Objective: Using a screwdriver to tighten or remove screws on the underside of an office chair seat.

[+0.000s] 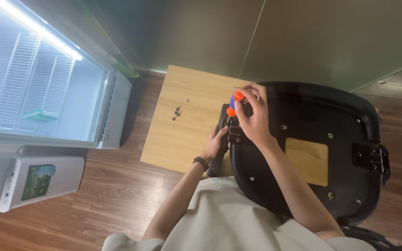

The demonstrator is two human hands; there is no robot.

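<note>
My right hand (252, 114) is closed round the orange-and-blue screwdriver handle (233, 103), tip down at the armrest bracket (234, 135). My left hand (216, 144), just below, grips the black armrest (218, 148) against the upturned chair seat (322, 139). I'd keep the shaft upright and press firmly; the screw head, I think, sits hidden under my fingers. Loose screws (177, 113) lie beyond my left hand on the wooden table (182, 139).
</note>
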